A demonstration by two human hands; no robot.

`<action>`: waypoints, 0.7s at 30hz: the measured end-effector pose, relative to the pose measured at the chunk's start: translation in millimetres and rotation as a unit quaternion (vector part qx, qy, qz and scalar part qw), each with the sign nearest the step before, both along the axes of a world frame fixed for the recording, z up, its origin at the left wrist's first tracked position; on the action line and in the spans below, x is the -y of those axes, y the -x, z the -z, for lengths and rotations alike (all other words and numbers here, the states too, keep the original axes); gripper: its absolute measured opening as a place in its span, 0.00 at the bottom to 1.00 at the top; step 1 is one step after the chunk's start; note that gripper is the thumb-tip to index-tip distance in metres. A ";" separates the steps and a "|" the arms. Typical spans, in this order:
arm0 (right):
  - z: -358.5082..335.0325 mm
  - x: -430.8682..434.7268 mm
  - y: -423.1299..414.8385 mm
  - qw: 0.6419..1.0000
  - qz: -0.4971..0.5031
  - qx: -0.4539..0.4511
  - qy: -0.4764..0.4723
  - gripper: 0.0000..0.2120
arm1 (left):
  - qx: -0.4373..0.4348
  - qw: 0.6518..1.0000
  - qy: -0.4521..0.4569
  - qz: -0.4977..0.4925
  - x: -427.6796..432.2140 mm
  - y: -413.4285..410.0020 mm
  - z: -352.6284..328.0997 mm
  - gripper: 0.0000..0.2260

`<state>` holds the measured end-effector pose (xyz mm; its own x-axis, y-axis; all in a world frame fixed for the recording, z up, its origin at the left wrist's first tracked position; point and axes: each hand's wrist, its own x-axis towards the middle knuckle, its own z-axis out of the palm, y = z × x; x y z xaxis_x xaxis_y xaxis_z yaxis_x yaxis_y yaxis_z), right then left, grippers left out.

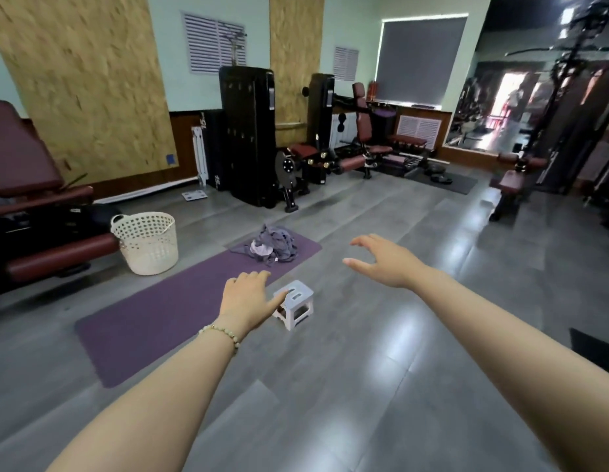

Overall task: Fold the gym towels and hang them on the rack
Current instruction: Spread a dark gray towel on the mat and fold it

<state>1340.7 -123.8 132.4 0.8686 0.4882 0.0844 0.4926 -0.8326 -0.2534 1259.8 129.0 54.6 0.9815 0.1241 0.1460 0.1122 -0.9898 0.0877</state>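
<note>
A crumpled heap of grey and lilac gym towels (pixel 274 246) lies at the far end of a purple exercise mat (pixel 167 311) on the floor. My left hand (pixel 245 298), with a bead bracelet on the wrist, is stretched out in front of me, fingers relaxed and holding nothing. It hangs in the air in front of a small white folding stool (pixel 296 303). My right hand (pixel 381 260) is also stretched forward with its fingers spread, empty, above the bare floor to the right of the mat. No towel rack can be made out.
A white plastic laundry basket (pixel 146 241) stands left of the mat, beside a maroon padded bench (pixel 30 206). Black weight machines (pixel 248 134) and maroon seats (pixel 361 131) line the back wall. More gym equipment (pixel 520 175) stands at the right.
</note>
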 end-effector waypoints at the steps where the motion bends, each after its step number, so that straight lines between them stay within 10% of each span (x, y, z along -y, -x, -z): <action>1: -0.9 -2.1 -35.0 1.000 -0.010 -0.009 0.004 0.27 | -0.012 1.000 0.001 -0.009 0.1 -30.3 1.7 0.28; 21: 32.5 -158.8 -632.8 0.990 -0.101 -0.086 -0.055 0.26 | -0.007 0.994 0.070 -0.089 -131.9 -622.0 23.4 0.24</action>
